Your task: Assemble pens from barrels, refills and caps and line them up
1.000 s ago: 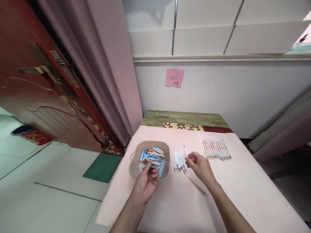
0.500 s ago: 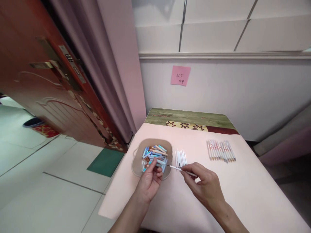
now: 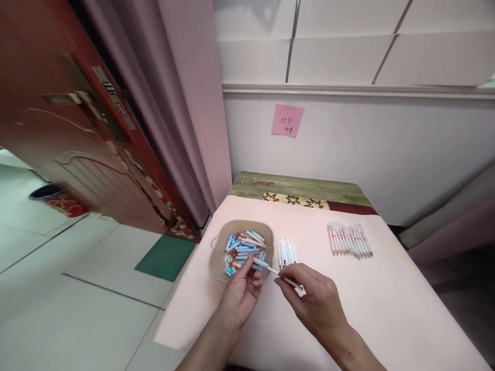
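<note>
Between finger and thumb, my left hand (image 3: 243, 291) pinches a light blue pen barrel (image 3: 261, 263) over the front right of a beige bin (image 3: 214, 265). My right hand (image 3: 315, 293) grips a thin white pen refill (image 3: 291, 282), whose far end meets the barrel's open end. How deep it sits inside I cannot tell. Inside the bin lie many loose pen parts (image 3: 247, 247) in blue, tan, brown and white. Several more white refills (image 3: 286, 251) lie in a row on the table, right of the bin.
A row of clear pens (image 3: 350, 240) with coloured tips lies at the right of the pale pink tabletop (image 3: 309, 221). Behind it, a patterned green board edge (image 3: 297, 183) meets the wall. A pink note (image 3: 287, 120) is stuck there. At left stands a red door (image 3: 77, 129).
My right hand has moved left and slightly down, bringing the refill's end against the barrel, where a gap showed before. The barrel is tilted a little more downward to the right.
</note>
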`<state>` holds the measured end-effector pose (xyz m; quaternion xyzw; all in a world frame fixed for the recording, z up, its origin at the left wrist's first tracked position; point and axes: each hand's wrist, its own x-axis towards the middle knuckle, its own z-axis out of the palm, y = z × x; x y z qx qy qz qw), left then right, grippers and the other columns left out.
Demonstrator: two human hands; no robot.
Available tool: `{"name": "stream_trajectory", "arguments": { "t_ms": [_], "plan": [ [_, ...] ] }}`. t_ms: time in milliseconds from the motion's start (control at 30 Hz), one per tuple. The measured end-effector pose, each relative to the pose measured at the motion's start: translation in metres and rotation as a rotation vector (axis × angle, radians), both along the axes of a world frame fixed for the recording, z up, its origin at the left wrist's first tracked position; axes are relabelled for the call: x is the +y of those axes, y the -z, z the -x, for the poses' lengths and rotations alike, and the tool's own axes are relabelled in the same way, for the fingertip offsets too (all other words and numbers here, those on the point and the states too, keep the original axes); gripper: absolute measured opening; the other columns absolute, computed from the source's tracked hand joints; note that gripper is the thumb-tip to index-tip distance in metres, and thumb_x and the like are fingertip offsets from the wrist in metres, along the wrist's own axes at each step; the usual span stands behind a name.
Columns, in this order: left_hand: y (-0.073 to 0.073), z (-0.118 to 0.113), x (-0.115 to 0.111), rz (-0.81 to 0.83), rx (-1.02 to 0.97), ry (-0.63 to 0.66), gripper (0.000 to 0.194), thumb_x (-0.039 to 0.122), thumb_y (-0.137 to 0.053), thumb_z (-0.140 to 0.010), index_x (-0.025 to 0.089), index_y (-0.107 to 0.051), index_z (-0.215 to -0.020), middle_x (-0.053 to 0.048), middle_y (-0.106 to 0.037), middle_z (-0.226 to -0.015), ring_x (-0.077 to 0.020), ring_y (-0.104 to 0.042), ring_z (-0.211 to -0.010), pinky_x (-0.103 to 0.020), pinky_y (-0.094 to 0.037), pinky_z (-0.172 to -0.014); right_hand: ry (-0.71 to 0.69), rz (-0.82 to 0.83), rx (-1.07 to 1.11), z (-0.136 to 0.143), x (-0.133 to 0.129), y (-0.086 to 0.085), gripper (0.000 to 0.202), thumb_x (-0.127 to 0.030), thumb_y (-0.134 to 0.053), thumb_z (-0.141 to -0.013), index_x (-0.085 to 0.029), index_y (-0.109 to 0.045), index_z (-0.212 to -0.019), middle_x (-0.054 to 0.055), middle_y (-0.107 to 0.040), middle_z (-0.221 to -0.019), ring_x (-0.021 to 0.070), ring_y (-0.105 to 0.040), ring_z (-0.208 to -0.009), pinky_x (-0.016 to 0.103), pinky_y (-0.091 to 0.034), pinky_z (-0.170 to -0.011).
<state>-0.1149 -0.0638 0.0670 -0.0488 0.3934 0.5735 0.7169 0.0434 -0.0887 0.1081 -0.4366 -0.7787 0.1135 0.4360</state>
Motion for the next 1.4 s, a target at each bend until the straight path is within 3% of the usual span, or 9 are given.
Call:
{"name": "stream_trajectory", "arguments": {
  "t_ms": [400, 467, 633, 767, 933, 1100, 1167, 1267, 1400],
  "plan": [
    [0.000, -0.003, -0.004, 0.014, -0.074, 0.067, 0.010, 0.018, -0.063, -0.085, 0.015, -0.054, -0.081, 0.002, -0.057, -0.064, -0.0040, -0.045, -0.042, -0.014, -0.029, -0.034, 0.018, -0.068, -0.025, 0.006, -0.002, 0.006, 0.008, -0.018, -0.061, -0.088, -0.020, -0.062, -0.080, 0.000, -0.065, -0.068, 0.0122, -0.061, -0.062, 0.022, -0.045, -0.060],
    [-0.001, -0.004, -0.005, 0.013, -0.092, 0.090, 0.009, 0.018, -0.063, -0.084, 0.014, -0.055, -0.082, 0.001, -0.058, -0.064, -0.0034, -0.044, -0.042, -0.013, -0.030, -0.034, 0.002, -0.054, 0.007, 0.007, -0.001, 0.006, 0.004, -0.019, -0.062, -0.087, -0.021, -0.063, -0.090, -0.001, -0.067, -0.072, 0.0119, -0.062, -0.063, 0.022, -0.047, -0.061],
    [-0.004, -0.004, -0.007, -0.005, -0.120, 0.120, 0.012, 0.018, -0.066, -0.083, 0.014, -0.056, -0.079, 0.004, -0.053, -0.058, -0.0030, -0.043, -0.041, -0.013, -0.030, -0.035, -0.119, 0.134, 0.179, 0.004, 0.008, 0.014, 0.049, -0.020, -0.065, -0.082, -0.022, -0.049, -0.129, 0.003, -0.068, -0.091, 0.0146, -0.064, -0.078, 0.026, -0.055, -0.074],
    [-0.007, -0.004, -0.009, -0.044, -0.145, 0.175, 0.014, 0.018, -0.069, -0.080, 0.012, -0.059, -0.088, 0.000, -0.062, -0.071, -0.0009, -0.042, -0.041, -0.012, -0.030, -0.035, -0.195, 0.232, 0.201, -0.001, 0.016, 0.025, 0.042, -0.014, -0.054, -0.084, -0.024, -0.055, -0.124, 0.007, -0.066, -0.103, 0.0182, -0.063, -0.095, 0.033, -0.054, -0.083],
    [-0.004, -0.007, -0.013, -0.018, -0.149, 0.211, 0.013, 0.020, -0.070, -0.080, 0.014, -0.060, -0.085, 0.007, -0.051, -0.054, -0.0011, -0.037, -0.036, -0.012, -0.028, -0.034, -0.309, 0.236, 0.195, -0.004, 0.021, 0.030, 0.035, -0.010, -0.050, -0.085, -0.025, -0.065, -0.113, 0.009, -0.063, -0.115, 0.0188, -0.059, -0.110, 0.035, -0.050, -0.093],
    [0.002, -0.011, -0.016, 0.009, -0.126, 0.276, 0.008, 0.017, -0.067, -0.081, 0.013, -0.060, -0.084, 0.004, -0.056, -0.058, -0.0018, -0.042, -0.039, -0.012, -0.030, -0.036, -0.391, 0.244, 0.189, -0.006, 0.024, 0.032, 0.035, -0.009, -0.056, -0.080, -0.024, -0.067, -0.110, 0.009, -0.062, -0.120, 0.0198, -0.058, -0.113, 0.036, -0.049, -0.095],
    [0.001, -0.013, -0.016, 0.019, -0.140, 0.281, 0.009, 0.019, -0.065, -0.083, 0.012, -0.060, -0.081, 0.002, -0.056, -0.058, -0.0030, -0.045, -0.041, -0.012, -0.032, -0.037, -0.358, 0.226, 0.237, -0.007, 0.025, 0.032, 0.027, -0.012, -0.056, -0.083, -0.024, -0.068, -0.104, 0.008, -0.065, -0.115, 0.0190, -0.061, -0.108, 0.034, -0.051, -0.092],
    [-0.006, -0.012, -0.013, -0.028, -0.173, 0.298, 0.009, 0.018, -0.061, -0.085, 0.010, -0.063, -0.087, -0.005, -0.064, -0.072, -0.0063, -0.054, -0.050, -0.015, -0.042, -0.043, -0.183, 0.177, 0.333, -0.011, 0.025, 0.025, 0.019, -0.020, -0.054, -0.090, -0.023, -0.066, -0.104, 0.008, -0.069, -0.107, 0.0185, -0.064, -0.103, 0.032, -0.053, -0.089],
    [-0.015, -0.003, -0.004, -0.072, -0.109, 0.182, 0.014, -0.003, -0.053, -0.082, 0.005, -0.064, -0.087, -0.014, -0.067, -0.089, -0.0091, -0.062, -0.064, -0.016, -0.051, -0.054, -0.017, 0.154, 0.209, -0.017, 0.021, 0.016, 0.024, -0.026, -0.048, -0.094, -0.023, -0.060, -0.114, 0.007, -0.070, -0.099, 0.0182, -0.066, -0.092, 0.029, -0.053, -0.079]
  ]
}}
